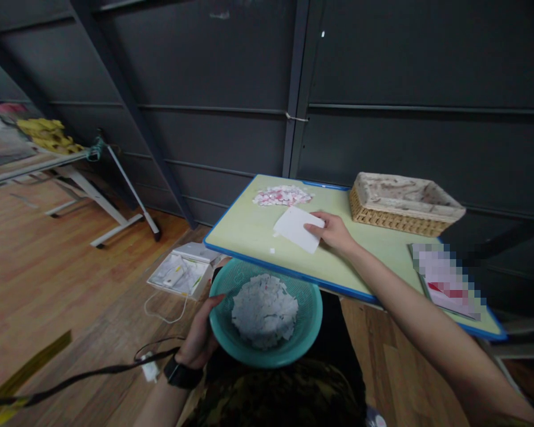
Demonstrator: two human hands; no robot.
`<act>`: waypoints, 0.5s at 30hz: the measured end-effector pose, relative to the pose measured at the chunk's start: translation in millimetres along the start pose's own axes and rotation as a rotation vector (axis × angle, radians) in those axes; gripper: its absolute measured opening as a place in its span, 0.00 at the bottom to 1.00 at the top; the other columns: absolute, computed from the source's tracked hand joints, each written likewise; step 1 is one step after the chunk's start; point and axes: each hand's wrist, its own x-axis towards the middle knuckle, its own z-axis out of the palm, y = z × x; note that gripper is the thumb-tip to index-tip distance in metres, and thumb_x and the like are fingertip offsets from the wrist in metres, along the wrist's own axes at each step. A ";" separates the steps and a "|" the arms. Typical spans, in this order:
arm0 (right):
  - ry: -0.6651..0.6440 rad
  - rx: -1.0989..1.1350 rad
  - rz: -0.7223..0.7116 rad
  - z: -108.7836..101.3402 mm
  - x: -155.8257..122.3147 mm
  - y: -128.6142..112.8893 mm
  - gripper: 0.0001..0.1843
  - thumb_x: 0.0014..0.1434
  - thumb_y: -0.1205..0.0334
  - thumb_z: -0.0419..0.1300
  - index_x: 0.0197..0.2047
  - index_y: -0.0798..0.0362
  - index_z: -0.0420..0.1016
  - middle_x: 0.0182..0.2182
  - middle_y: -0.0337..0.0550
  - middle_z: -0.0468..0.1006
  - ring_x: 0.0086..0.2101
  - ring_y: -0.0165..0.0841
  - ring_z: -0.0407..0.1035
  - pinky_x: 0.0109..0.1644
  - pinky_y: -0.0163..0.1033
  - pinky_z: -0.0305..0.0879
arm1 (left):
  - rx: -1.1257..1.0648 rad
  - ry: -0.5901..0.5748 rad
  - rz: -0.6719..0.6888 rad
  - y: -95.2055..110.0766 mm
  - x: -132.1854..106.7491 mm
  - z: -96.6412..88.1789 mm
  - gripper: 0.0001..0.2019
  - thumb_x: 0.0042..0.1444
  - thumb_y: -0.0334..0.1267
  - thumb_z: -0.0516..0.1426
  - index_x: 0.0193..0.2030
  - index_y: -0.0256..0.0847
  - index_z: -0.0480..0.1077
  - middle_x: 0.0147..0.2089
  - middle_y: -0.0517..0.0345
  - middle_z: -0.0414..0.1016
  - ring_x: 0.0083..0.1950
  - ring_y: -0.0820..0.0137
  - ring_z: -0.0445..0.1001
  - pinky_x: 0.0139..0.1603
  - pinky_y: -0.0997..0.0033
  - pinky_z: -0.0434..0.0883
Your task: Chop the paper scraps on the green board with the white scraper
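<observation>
My right hand (331,231) pinches a white card (299,228) by its right edge, just over the pale green tabletop (244,222). Beyond the card lies a heap of white and pink paper scraps (282,195), and one small white scrap (272,251) rests near the front edge. With my left hand (202,332) I grip the left rim of a teal plastic basket (311,329), thumb over the edge. White paper pieces (264,311) fill the middle of the basket, which sits at my lap below the table edge.
A lined wicker basket (400,204) stands at the table's back right, with a blurred-out flat item (447,281) nearer. On the floor at left are an open white box (182,273), a cable and a white adapter (150,367). Another table (71,157) stands far left.
</observation>
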 end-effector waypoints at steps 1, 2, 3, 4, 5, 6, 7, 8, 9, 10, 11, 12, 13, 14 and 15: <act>-0.036 -0.011 -0.007 2.2 -1.6 -1.1 0.23 0.47 0.50 0.68 0.43 0.56 0.79 0.38 0.48 0.81 0.33 0.36 0.72 0.34 0.40 0.68 | -0.001 -0.007 0.007 0.6 -0.6 -0.5 0.19 0.55 0.37 0.59 0.51 0.30 0.75 0.42 0.48 0.86 0.51 0.54 0.80 0.58 0.55 0.72; -0.073 -0.015 -0.008 4.3 -3.7 -2.8 0.23 0.47 0.51 0.68 0.43 0.56 0.79 0.38 0.48 0.81 0.33 0.36 0.72 0.33 0.40 0.68 | -0.001 -0.021 0.017 1.1 -1.2 -1.0 0.19 0.55 0.37 0.59 0.52 0.30 0.75 0.42 0.48 0.86 0.51 0.54 0.80 0.59 0.55 0.71; -0.116 -0.013 -0.003 6.1 -6.2 -5.1 0.22 0.47 0.51 0.68 0.43 0.56 0.80 0.38 0.47 0.81 0.32 0.36 0.71 0.33 0.39 0.67 | 0.001 -0.034 0.028 1.4 -1.7 -1.4 0.19 0.55 0.38 0.59 0.52 0.30 0.75 0.42 0.48 0.86 0.52 0.53 0.80 0.59 0.55 0.71; -0.167 -0.005 0.009 7.7 -8.8 -7.5 0.22 0.48 0.51 0.68 0.44 0.56 0.80 0.37 0.47 0.81 0.31 0.35 0.71 0.32 0.38 0.67 | 0.004 -0.049 0.038 1.6 -2.0 -1.9 0.19 0.56 0.38 0.59 0.53 0.30 0.74 0.43 0.49 0.86 0.53 0.53 0.79 0.60 0.55 0.70; -0.222 0.008 0.026 9.1 -11.5 -10.0 0.23 0.48 0.51 0.68 0.44 0.56 0.79 0.37 0.46 0.81 0.30 0.34 0.70 0.30 0.37 0.65 | 0.007 -0.059 0.044 1.7 -2.0 -2.5 0.20 0.56 0.38 0.59 0.53 0.30 0.74 0.43 0.50 0.86 0.53 0.53 0.79 0.61 0.55 0.69; -0.275 0.025 0.047 10.2 -14.0 -12.3 0.23 0.48 0.51 0.68 0.45 0.56 0.79 0.36 0.45 0.80 0.29 0.33 0.70 0.28 0.36 0.64 | 0.007 -0.064 0.046 1.6 -1.6 -3.2 0.20 0.57 0.39 0.58 0.53 0.30 0.74 0.44 0.50 0.86 0.54 0.53 0.79 0.61 0.55 0.69; -0.324 0.044 0.067 11.2 -16.3 -14.4 0.24 0.49 0.50 0.68 0.46 0.55 0.79 0.35 0.45 0.80 0.27 0.31 0.69 0.27 0.36 0.63 | 0.005 -0.064 0.043 1.2 -0.8 -4.1 0.20 0.57 0.39 0.59 0.53 0.30 0.75 0.44 0.50 0.85 0.54 0.53 0.79 0.61 0.55 0.69; -0.366 0.059 0.082 12.0 -18.3 -16.3 0.24 0.49 0.49 0.68 0.47 0.55 0.79 0.34 0.44 0.80 0.27 0.30 0.68 0.26 0.35 0.62 | 0.000 -0.058 0.038 0.7 0.4 -5.3 0.19 0.56 0.39 0.59 0.52 0.30 0.75 0.45 0.49 0.85 0.54 0.52 0.79 0.61 0.55 0.69; -0.398 0.070 0.093 12.6 -19.8 -17.9 0.25 0.49 0.49 0.68 0.47 0.55 0.78 0.34 0.43 0.80 0.26 0.30 0.68 0.26 0.35 0.61 | -0.008 -0.053 0.035 0.0 2.0 -6.7 0.19 0.55 0.39 0.60 0.51 0.30 0.76 0.45 0.48 0.85 0.53 0.52 0.79 0.60 0.55 0.69; -0.420 0.081 0.100 12.9 -20.9 -19.5 0.26 0.49 0.49 0.69 0.47 0.55 0.78 0.35 0.44 0.80 0.27 0.30 0.68 0.26 0.34 0.62 | -0.017 -0.053 0.038 -0.8 3.7 -8.1 0.18 0.54 0.39 0.61 0.50 0.30 0.76 0.45 0.47 0.85 0.52 0.52 0.80 0.60 0.55 0.70; -0.440 0.093 0.105 12.9 -21.7 -20.9 0.26 0.48 0.49 0.69 0.47 0.56 0.78 0.36 0.44 0.80 0.28 0.30 0.69 0.28 0.34 0.63 | -0.026 -0.053 0.042 -1.6 5.3 -9.5 0.17 0.54 0.38 0.61 0.48 0.31 0.77 0.45 0.46 0.85 0.51 0.52 0.80 0.59 0.55 0.71; -0.464 0.105 0.112 12.6 -22.1 -22.4 0.27 0.47 0.49 0.70 0.47 0.56 0.79 0.37 0.44 0.81 0.30 0.31 0.70 0.29 0.35 0.64 | -0.031 -0.058 0.045 -2.4 6.8 -10.6 0.16 0.53 0.38 0.61 0.47 0.31 0.77 0.44 0.46 0.85 0.51 0.53 0.80 0.58 0.56 0.71; -0.492 0.119 0.122 12.0 -22.4 -23.8 0.27 0.46 0.49 0.71 0.47 0.56 0.79 0.38 0.45 0.81 0.32 0.32 0.71 0.31 0.35 0.65 | -0.035 -0.059 0.046 -2.9 7.8 -11.3 0.15 0.53 0.37 0.61 0.46 0.32 0.78 0.44 0.47 0.85 0.50 0.54 0.81 0.58 0.57 0.72; -0.518 0.135 0.133 11.3 -22.5 -25.1 0.27 0.45 0.50 0.72 0.46 0.55 0.79 0.39 0.45 0.81 0.33 0.33 0.72 0.33 0.36 0.66 | -0.036 -0.056 0.047 -3.2 8.4 -11.4 0.14 0.53 0.37 0.61 0.45 0.33 0.78 0.43 0.47 0.86 0.49 0.54 0.81 0.57 0.57 0.72; -0.538 0.153 0.145 10.4 -22.5 -26.2 0.27 0.44 0.51 0.72 0.46 0.55 0.80 0.39 0.45 0.81 0.34 0.33 0.72 0.35 0.37 0.67 | -0.037 -0.049 0.049 -3.1 8.5 -11.0 0.13 0.53 0.37 0.61 0.45 0.33 0.78 0.42 0.48 0.86 0.49 0.55 0.81 0.56 0.58 0.72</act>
